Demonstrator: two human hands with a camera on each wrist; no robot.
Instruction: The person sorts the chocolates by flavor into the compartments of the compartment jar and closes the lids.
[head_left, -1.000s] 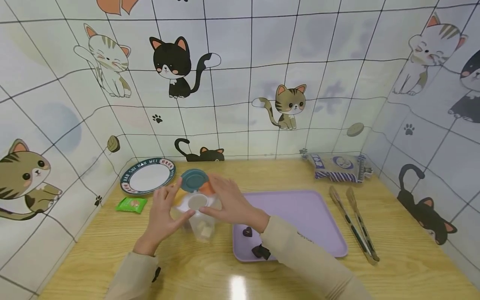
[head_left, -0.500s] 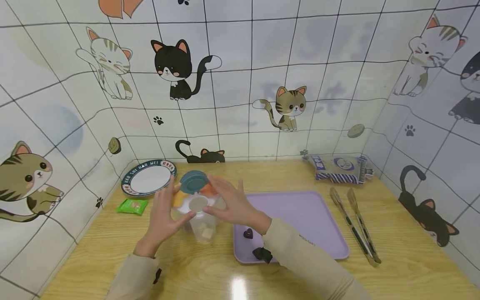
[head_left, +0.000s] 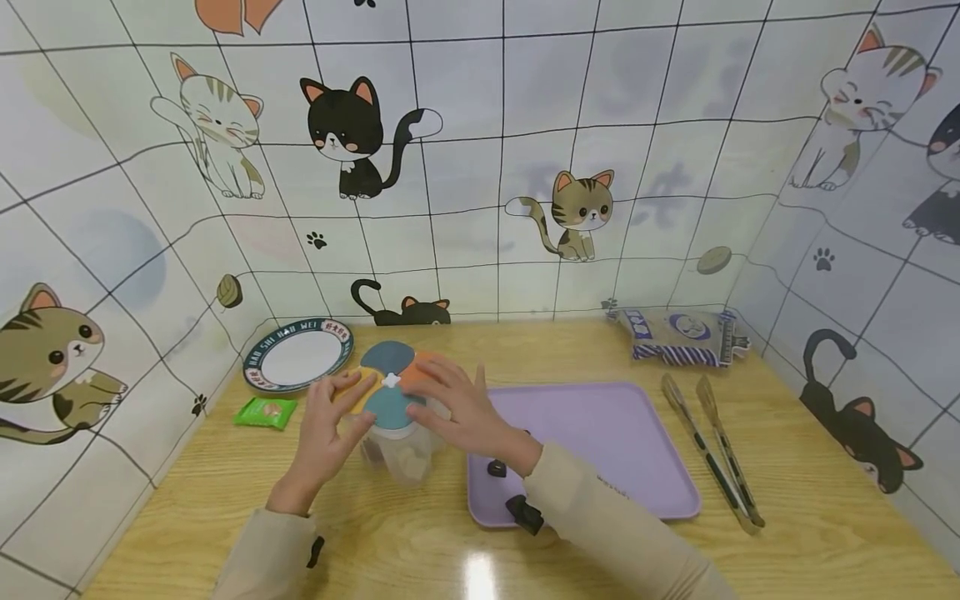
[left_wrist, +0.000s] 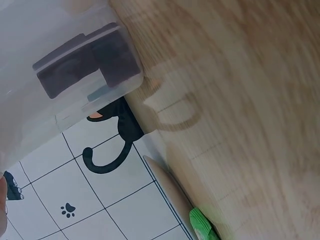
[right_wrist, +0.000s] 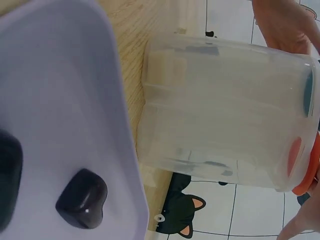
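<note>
Left hand (head_left: 321, 435): relaxed, not gripping; laid with loosely extended fingers over the yellow flap (head_left: 363, 402), thumb at the left edge of the teal front flap (head_left: 393, 408).
Right hand (head_left: 472, 417): likewise unclenched; spread across the orange flap (right_wrist: 309, 172), thumb on or just above the teal front flap — exact contact too small to tell.
Teal front flap: lying flat or nearly so, between both thumbs; cannot tell whether snapped home.
Good pressing: probably best done straight down near the outer rim, with both thumbs sharing the load and the other fingers steadying the far side — pushing hard on one edge could tip or skid the container.
Check worth making: a look along the flap's edge for any gap before letting go.
Clear container (right_wrist: 215, 110): upright, apparently on the table (head_left: 555, 562), below the fingers and between both hands; holding pale pieces (head_left: 410, 463) in front, dark pieces (left_wrist: 90, 60) toward the left.
Lilac tray (head_left: 585, 433): just right of the container, partly under the right sleeve (head_left: 622, 508); bearing a dark heart-shaped piece (right_wrist: 82, 199).
Green packet (head_left: 266, 412): near the left hand, in front of the plate (head_left: 297, 357).
Tongs (head_left: 709, 461): beyond the tray, well apart from both hands.
</note>
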